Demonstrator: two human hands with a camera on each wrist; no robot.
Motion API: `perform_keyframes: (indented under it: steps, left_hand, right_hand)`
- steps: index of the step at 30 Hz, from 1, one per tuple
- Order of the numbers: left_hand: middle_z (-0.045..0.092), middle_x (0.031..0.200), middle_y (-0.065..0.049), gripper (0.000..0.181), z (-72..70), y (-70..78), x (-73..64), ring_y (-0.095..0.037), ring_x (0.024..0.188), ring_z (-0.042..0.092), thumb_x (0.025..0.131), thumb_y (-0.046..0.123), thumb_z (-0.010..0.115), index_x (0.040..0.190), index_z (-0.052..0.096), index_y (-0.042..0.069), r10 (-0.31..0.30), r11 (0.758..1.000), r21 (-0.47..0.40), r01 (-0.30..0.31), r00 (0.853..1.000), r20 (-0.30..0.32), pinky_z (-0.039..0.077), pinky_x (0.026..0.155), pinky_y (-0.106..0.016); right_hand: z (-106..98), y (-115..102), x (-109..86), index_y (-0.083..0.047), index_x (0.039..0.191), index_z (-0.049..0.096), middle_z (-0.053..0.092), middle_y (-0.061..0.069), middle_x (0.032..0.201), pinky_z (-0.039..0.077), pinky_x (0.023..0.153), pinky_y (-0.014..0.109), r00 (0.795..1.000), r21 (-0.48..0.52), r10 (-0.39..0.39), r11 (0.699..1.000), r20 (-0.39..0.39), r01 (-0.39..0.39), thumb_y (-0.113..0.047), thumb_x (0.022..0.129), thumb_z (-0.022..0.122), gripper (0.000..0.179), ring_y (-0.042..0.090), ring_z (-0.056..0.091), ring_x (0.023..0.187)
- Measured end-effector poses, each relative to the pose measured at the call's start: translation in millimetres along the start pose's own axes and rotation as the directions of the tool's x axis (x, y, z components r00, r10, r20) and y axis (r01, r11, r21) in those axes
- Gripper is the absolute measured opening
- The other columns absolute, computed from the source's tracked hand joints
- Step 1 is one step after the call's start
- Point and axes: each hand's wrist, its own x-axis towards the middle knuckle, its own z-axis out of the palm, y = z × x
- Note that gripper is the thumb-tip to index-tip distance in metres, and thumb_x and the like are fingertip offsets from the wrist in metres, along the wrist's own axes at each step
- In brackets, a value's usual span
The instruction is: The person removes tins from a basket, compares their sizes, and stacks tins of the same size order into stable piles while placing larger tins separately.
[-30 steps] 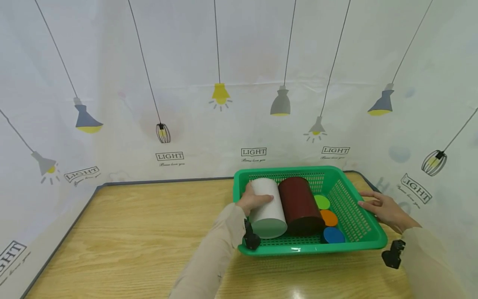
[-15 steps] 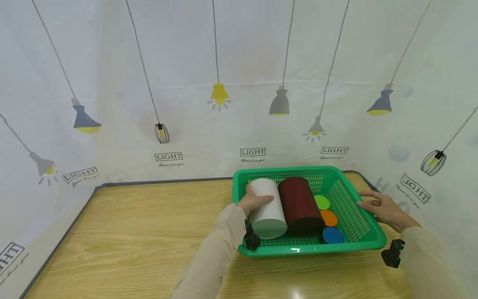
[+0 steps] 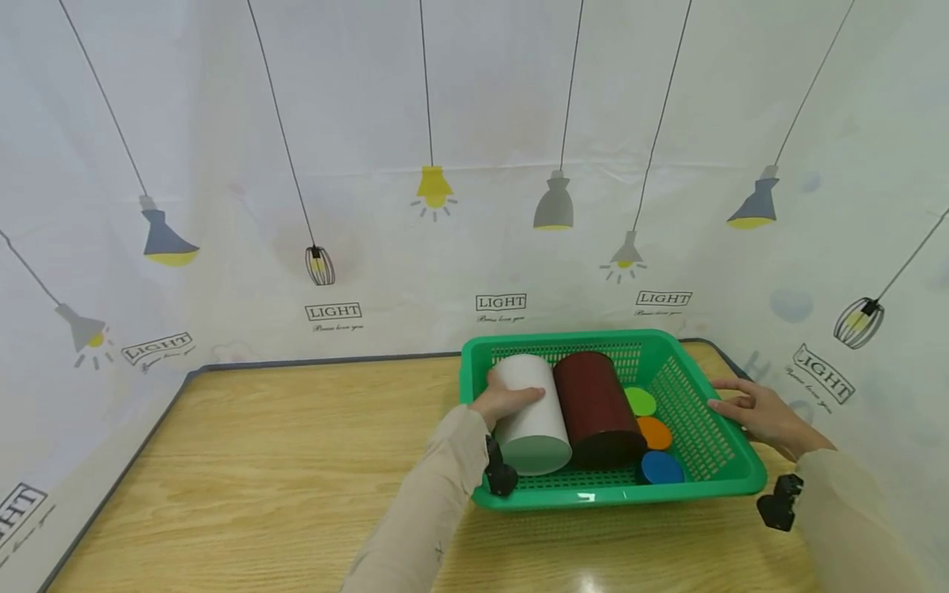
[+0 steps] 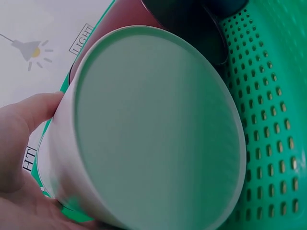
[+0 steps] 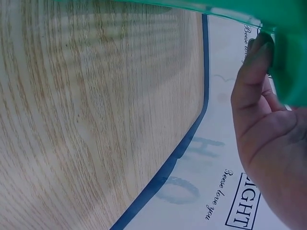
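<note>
My left hand (image 3: pixel 502 402) grips a white cylinder (image 3: pixel 532 412) from its left side, thumb on top. The cylinder lies inside a green plastic basket (image 3: pixel 593 497) with perforated walls. Its round end (image 4: pixel 158 129) fills much of the left wrist view; the fingertips beneath are hidden. A dark red cylinder (image 3: pixel 596 399) lies right beside the white one. On the far side of the basket, my right hand (image 3: pixel 767 420) grips the right rim, thumb above it. In the right wrist view, the fingers (image 5: pixel 252 76) curl up under the green rim.
To the right of the red cylinder sit a lime-green round piece (image 3: pixel 640 402), an orange one (image 3: pixel 656 432) and a blue one (image 3: pixel 661 468). The wooden table (image 3: pixel 296 461) extends left of the basket. A lamp-printed sheet (image 3: pixel 400 263) hangs behind and at both sides.
The head view has shifted very slightly. Both hands keep their holds, and the cylinders and basket stay in place.
</note>
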Motion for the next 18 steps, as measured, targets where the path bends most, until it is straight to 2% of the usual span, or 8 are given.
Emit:
perform_keyframes:
  steps: [11,18]
  left_hand:
    - [0.031,0.130,-0.021,0.102,-0.3,1.4,-2.3,-0.034,0.114,0.038,0.074,0.039,0.068,0.142,0.000,0.007,0.025,1.000,0.016,-0.026,1.000,0.017,0.037,0.089,-0.047]
    - [0.035,0.127,-0.021,0.099,-0.6,5.2,-2.4,-0.034,0.110,0.042,0.072,0.036,0.071,0.142,0.007,0.007,0.045,0.999,-0.020,-0.045,0.999,-0.014,0.039,0.085,-0.048]
  right_hand:
    - [-1.5,-6.2,-2.6,0.009,0.133,0.021,0.057,0.021,0.101,0.051,0.069,0.039,1.000,-0.046,0.000,0.999,0.003,0.000,-0.028,0.091,0.050,0.063,0.020,0.061,0.079]
    - [-0.8,-8.8,-4.9,0.009,0.133,0.021,0.055,0.021,0.103,0.051,0.068,0.039,1.000,-0.042,-0.001,0.999,0.008,0.001,-0.028,0.091,0.051,0.063,0.020,0.060,0.079]
